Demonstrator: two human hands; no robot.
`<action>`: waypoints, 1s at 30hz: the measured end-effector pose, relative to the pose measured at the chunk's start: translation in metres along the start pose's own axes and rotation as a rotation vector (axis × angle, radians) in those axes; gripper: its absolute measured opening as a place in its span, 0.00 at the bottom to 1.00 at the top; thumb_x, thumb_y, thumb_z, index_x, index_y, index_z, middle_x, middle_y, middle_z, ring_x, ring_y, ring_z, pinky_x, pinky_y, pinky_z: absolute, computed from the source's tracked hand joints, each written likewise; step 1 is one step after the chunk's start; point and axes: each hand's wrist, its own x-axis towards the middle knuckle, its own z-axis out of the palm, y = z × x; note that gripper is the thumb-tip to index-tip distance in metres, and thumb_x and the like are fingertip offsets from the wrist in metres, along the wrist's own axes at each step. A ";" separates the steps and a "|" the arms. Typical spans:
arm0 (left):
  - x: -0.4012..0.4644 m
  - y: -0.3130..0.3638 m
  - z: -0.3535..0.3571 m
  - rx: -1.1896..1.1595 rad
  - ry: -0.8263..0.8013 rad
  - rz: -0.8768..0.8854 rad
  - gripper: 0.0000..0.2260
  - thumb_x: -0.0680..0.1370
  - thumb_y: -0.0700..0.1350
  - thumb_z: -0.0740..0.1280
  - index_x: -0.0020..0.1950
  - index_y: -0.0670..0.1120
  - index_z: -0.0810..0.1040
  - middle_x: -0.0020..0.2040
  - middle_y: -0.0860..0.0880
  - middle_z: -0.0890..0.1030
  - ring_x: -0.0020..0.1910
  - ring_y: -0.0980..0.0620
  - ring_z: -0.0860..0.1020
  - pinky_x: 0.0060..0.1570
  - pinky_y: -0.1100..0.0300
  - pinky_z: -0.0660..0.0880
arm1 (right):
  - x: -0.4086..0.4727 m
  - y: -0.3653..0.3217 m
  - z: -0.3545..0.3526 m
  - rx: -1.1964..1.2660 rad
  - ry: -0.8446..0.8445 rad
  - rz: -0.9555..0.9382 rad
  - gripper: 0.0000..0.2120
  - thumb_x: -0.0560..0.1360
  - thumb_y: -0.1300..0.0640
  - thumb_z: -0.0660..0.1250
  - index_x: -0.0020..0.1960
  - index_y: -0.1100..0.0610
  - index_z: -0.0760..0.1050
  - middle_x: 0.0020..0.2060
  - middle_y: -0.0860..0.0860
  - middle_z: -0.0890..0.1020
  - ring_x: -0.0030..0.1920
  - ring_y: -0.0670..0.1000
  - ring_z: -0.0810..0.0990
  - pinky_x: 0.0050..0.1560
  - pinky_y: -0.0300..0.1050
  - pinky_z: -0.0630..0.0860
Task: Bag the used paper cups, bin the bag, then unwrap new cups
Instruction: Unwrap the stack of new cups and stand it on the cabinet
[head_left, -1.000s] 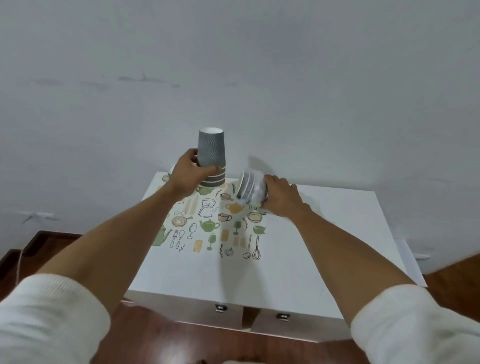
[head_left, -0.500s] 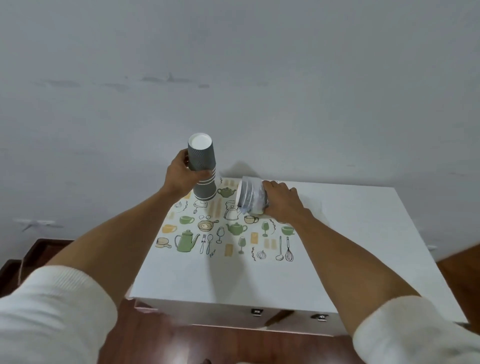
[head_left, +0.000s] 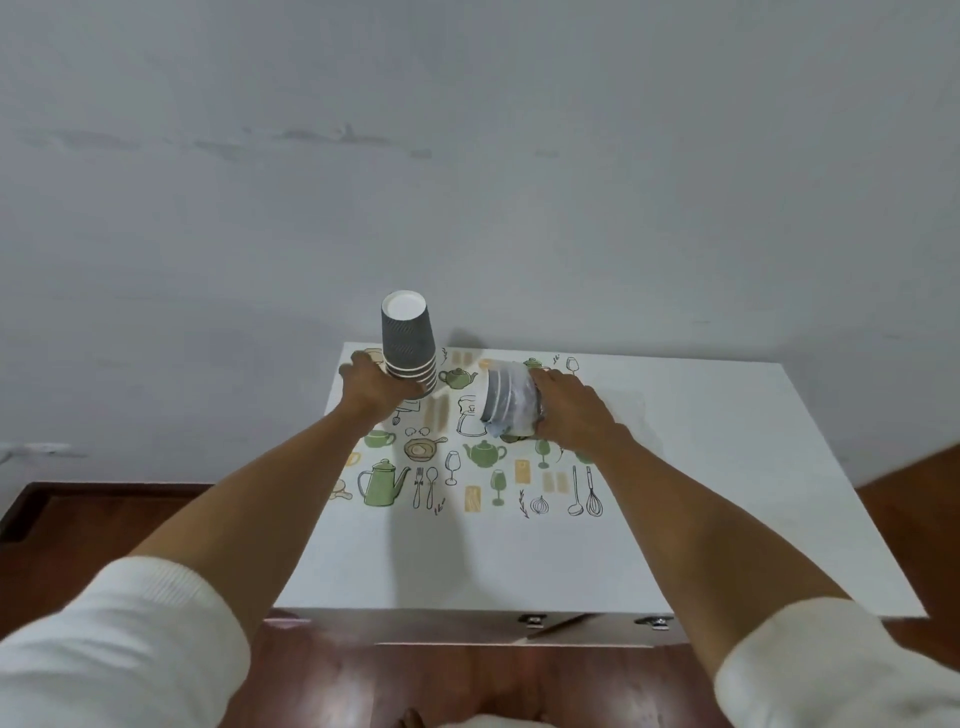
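Observation:
A stack of grey ribbed paper cups (head_left: 408, 338) stands upside down near the back left of the white table (head_left: 701, 467), white bases up. My left hand (head_left: 376, 389) grips the stack at its lower rims. To the right, a short bundle of cups in clear plastic wrap (head_left: 509, 397) lies on its side on the printed mat (head_left: 467, 467), rims facing left. My right hand (head_left: 574, 413) is closed around the right end of that bundle.
The table stands against a pale grey wall. The printed mat shows kettles, cups and utensils. Dark wooden floor (head_left: 467, 680) lies below the table's front edge, where two metal latches (head_left: 535, 619) show. A bare white tabletop stretches to the right of the mat.
The view has shifted, so the table sits further right and lower. My left hand has tipped the cup stack slightly and set it lower; my right hand keeps hold of the wrapped bundle.

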 end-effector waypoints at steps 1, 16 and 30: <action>-0.004 -0.004 0.003 0.008 -0.025 -0.134 0.41 0.67 0.43 0.85 0.72 0.38 0.66 0.63 0.39 0.74 0.54 0.40 0.81 0.45 0.51 0.83 | 0.000 0.001 0.000 0.029 -0.020 0.006 0.40 0.65 0.51 0.77 0.73 0.52 0.65 0.61 0.53 0.77 0.62 0.59 0.76 0.57 0.54 0.77; -0.052 0.016 0.046 0.341 -0.392 0.418 0.53 0.67 0.40 0.84 0.85 0.47 0.56 0.82 0.46 0.65 0.80 0.44 0.64 0.76 0.51 0.66 | -0.009 0.019 -0.014 -0.068 -0.075 0.079 0.18 0.75 0.68 0.60 0.61 0.55 0.76 0.54 0.57 0.81 0.53 0.60 0.81 0.45 0.46 0.73; -0.073 0.022 0.053 0.658 -0.244 0.576 0.41 0.65 0.55 0.83 0.74 0.47 0.74 0.66 0.49 0.75 0.64 0.47 0.74 0.61 0.52 0.74 | -0.018 0.034 -0.023 -0.368 -0.089 -0.064 0.27 0.74 0.54 0.64 0.73 0.45 0.67 0.58 0.51 0.77 0.60 0.57 0.75 0.60 0.55 0.62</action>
